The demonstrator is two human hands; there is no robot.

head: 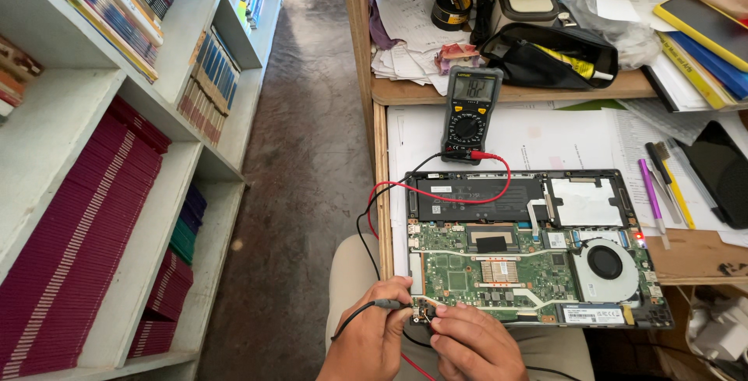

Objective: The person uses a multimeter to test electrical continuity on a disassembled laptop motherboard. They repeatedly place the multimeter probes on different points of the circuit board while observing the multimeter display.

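Wooden desk edge, papers and shelves of books (117, 194) frame your work: an opened laptop (530, 248) lies bottom-up before you, its green circuit board (483, 272) bare, with the battery (475, 198) behind it and the fan (606, 262) to the right. A meter (471, 114) stands just beyond the laptop, with its red lead (499, 186) draped across the battery.

Your left hand (366, 342) pinches the black probe (386, 303), fingers closed on its grip, tip at the board's near left corner. Your right hand (475, 342) is curled beside it, fingertips touching the same corner; whether it holds the red probe I cannot tell.

Mind the risk: both tips sit very close together, so a small slip could bridge neighbouring contacts. The red lead over the battery could also snag and tug your hand off the point.
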